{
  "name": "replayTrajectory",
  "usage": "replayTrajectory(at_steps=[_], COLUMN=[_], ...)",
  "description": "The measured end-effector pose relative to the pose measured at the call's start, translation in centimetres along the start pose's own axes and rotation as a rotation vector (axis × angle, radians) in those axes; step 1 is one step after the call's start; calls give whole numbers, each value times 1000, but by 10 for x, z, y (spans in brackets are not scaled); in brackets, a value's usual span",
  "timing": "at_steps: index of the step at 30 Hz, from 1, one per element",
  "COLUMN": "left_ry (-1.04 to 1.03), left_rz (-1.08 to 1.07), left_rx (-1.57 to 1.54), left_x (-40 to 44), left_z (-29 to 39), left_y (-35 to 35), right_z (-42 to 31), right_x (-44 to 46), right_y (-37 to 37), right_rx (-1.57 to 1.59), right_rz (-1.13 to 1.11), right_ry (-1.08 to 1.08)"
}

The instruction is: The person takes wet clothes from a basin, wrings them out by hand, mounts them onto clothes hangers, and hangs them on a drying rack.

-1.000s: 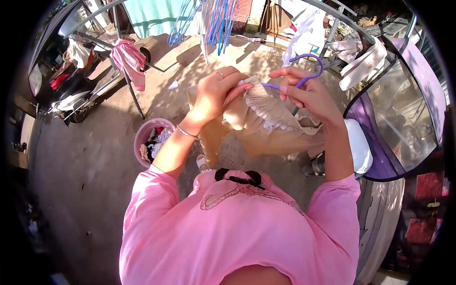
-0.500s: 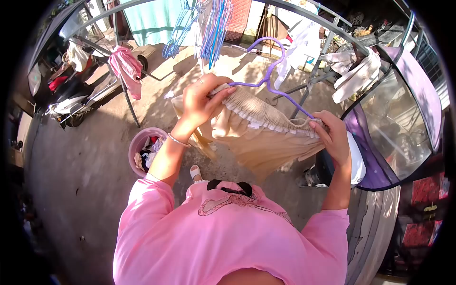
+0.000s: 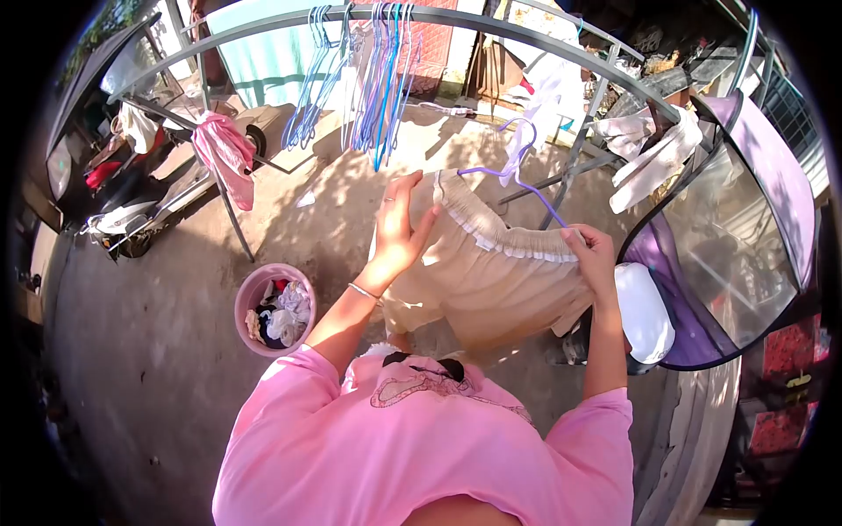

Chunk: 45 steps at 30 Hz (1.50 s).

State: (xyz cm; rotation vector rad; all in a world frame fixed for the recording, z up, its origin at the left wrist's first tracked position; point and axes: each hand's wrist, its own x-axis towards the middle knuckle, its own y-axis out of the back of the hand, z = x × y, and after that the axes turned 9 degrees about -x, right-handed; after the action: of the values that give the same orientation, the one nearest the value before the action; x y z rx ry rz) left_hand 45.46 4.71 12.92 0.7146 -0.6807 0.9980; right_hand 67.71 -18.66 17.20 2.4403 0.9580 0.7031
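Beige shorts [image 3: 500, 289] with a gathered waistband hang spread out in front of me. A purple hanger [image 3: 538, 191] runs into the waistband, its hook pointing up and away. My left hand [image 3: 401, 226] is at the left end of the waistband, fingers stretched and thumb apart, resting against the cloth. At the right end, my right hand [image 3: 593, 254] pinches the waistband corner by the hanger's arm. The hanger's ends are hidden in the cloth.
A curved metal rail [image 3: 438, 16] crosses the top, holding several blue and pink hangers [image 3: 381, 88]. A pink basin [image 3: 248, 302] of clothes stands on the ground at left. Pink cloth [image 3: 224, 153] hangs on a frame. A purple-edged clear canopy [image 3: 745, 237] is at right.
My right hand has gone from the hanger's hook to the right waistband corner. My left hand's fingers have opened from their grip. The shorts have spread out, with the hanger now along the waistband.
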Motion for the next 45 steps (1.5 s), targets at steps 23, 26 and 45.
replayTrajectory(at_steps=[23, 26, 45], left_ry=[1027, 965, 908], left_rz=[-222, -244, -376], left_rx=[-488, -478, -542], left_x=[-57, -35, 84], left_z=[-200, -200, -231], left_y=[21, 4, -199], right_z=[93, 90, 154], right_x=[455, 504, 604], right_y=[-89, -86, -99], right_rx=[639, 552, 207], right_rz=[333, 187, 39], right_ry=[-139, -20, -11])
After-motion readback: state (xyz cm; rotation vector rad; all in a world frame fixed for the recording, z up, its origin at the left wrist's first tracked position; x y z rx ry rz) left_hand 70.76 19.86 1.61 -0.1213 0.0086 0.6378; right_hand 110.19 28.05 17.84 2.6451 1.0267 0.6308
